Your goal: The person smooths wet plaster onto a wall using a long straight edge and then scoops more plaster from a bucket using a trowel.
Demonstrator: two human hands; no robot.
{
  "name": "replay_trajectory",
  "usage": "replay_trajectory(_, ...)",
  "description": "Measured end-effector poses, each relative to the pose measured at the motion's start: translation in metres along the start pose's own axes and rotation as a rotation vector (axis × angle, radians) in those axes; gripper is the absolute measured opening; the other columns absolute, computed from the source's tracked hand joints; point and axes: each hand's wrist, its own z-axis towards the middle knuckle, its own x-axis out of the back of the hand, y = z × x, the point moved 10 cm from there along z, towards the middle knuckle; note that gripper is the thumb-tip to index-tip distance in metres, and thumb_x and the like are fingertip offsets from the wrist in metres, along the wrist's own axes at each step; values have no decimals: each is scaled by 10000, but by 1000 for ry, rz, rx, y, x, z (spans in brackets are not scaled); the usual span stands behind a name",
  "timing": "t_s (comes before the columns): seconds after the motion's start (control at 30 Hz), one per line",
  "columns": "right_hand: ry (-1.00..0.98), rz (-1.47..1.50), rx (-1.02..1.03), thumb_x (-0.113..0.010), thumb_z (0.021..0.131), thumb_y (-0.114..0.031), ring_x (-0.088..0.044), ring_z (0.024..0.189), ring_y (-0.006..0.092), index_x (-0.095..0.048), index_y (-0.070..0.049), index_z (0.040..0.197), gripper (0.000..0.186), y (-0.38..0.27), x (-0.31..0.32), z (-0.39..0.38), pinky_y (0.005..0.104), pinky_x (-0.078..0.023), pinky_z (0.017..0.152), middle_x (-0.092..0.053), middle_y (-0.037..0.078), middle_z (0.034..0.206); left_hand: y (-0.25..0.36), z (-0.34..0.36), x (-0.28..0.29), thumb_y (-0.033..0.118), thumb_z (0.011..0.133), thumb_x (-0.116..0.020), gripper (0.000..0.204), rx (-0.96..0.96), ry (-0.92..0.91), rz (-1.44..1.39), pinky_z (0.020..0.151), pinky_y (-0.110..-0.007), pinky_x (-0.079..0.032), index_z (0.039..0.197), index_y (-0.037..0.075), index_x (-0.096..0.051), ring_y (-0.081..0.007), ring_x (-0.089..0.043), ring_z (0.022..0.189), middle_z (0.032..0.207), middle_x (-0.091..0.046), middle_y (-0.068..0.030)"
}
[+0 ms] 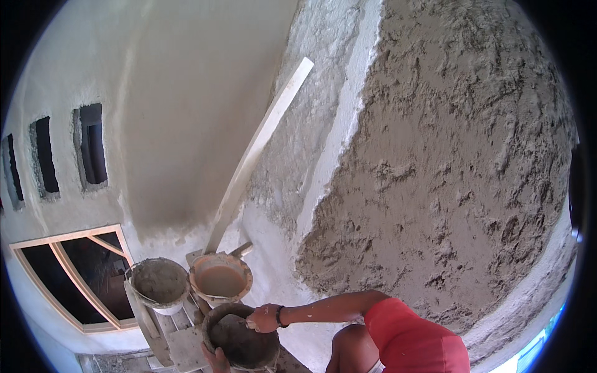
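Note:
A dark bucket of wet grey mortar stands low in front of me. My right hand is closed at its far right rim, gripping what looks like a trowel, its blade down in the mortar. At the near left side of the same bucket, my left hand holds the rim, partly cut off by the picture's lower edge. Just beyond stands a bucket with orange-brown watery liquid. To its left is another bucket of grey mortar.
The buckets stand on wooden planks. A long pale straightedge leans on the wall behind them. Rough wet plaster covers the right wall; smoother plaster lies left. A wooden window frame and several narrow openings are at left.

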Motion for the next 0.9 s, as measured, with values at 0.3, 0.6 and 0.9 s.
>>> replay_trajectory(0.3, -35, -309, 253, -497, 721, -134, -619, 765, 368, -581, -21, 873, 207, -35, -59, 6, 462, -509, 660, -626, 193, 754, -61, 24, 15, 185, 841, -517, 720, -77, -109, 34, 1019, -376, -283, 1398, 0, -98, -281, -303, 1227, 1376, -253, -166)
replay_trajectory(0.6, -35, -492, 304, -533, 711, -147, -636, 741, 333, -617, -43, 717, 133, -57, 20, -16, 442, -515, 624, -635, 174, 745, -34, 9, 20, 255, 788, -542, 755, -69, -80, 56, 1007, -394, -297, 1375, -36, -166, -294, -339, 1194, 1339, -298, -207)
replay_trajectory(0.9, -160, -673, 123, -581, 730, -198, -645, 723, 282, -656, -35, 816, 198, -16, -46, 58, 385, -531, 587, -647, 113, 759, -35, 17, 3, 265, 802, -555, 783, -110, -146, -14, 969, -395, -341, 1395, -16, -128, -290, -355, 1168, 1339, -301, -193)
